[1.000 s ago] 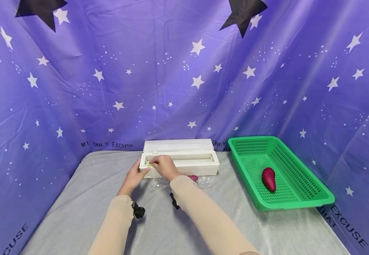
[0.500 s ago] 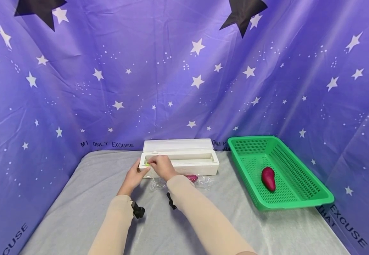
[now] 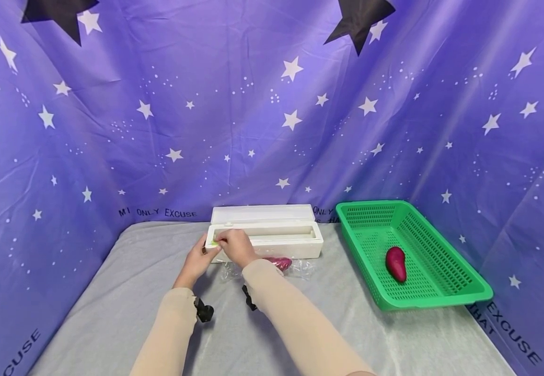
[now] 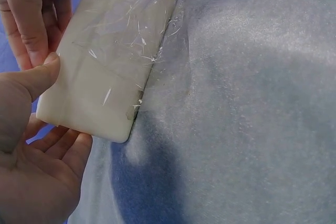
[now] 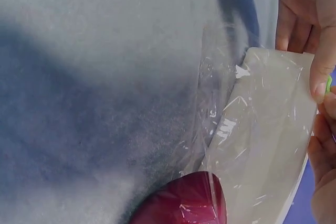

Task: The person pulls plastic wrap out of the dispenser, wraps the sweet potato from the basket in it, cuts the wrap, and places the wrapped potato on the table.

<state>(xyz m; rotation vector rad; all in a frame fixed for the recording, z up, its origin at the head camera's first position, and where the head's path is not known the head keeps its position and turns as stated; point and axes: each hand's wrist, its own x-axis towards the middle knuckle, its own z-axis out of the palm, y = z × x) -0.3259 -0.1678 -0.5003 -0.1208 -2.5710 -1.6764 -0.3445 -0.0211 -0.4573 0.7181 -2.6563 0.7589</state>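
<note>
A long white cling film dispenser (image 3: 295,249) stands at the back of the table with its lid (image 3: 262,213) raised. My left hand (image 3: 196,263) grips its left end, thumb near the top edge and fingers around the end. My right hand (image 3: 238,246) pinches a small green slide cutter (image 5: 328,84) at the dispenser's left front edge; the fingers mostly cover it. Clear cling film (image 4: 168,61) hangs down the dispenser's front onto the table. On the film lies a dark red, smooth vegetable, perhaps a sweet potato (image 5: 189,200), partly hidden by the right sleeve in the head view.
A green slotted basket (image 3: 375,292) stands on the right of the grey cloth-covered table (image 3: 126,292), holding another dark red vegetable (image 3: 396,264). Purple star-printed curtain (image 3: 234,104) encloses the back and sides. Each wrist carries a black camera mount (image 3: 203,310).
My right hand has slid a little left along the dispenser's front edge with the green cutter. More of the vegetable shows beside the sleeve. My left hand keeps its place.
</note>
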